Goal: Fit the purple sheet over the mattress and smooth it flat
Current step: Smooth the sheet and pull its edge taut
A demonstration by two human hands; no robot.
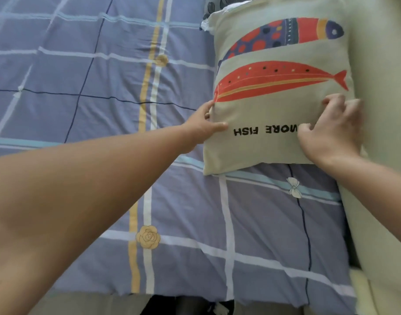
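The purple sheet point(99, 92), checked with white, blue and yellow stripes and small flower prints, lies spread over the mattress with light creases near the middle. A beige cushion point(279, 114) printed with two fish and the words "MORE FISH" rests on the sheet at the right. My left hand point(204, 128) grips the cushion's left edge, thumb on top. My right hand point(331, 130) presses on the cushion's lower right part with curled fingers clutching the fabric.
A pale cream padded surface point(385, 110) runs along the right side of the bed. Another patterned cushion point(215, 5) peeks out behind the fish cushion. The sheet's near edge point(172, 294) hangs over the mattress front, with dark floor below.
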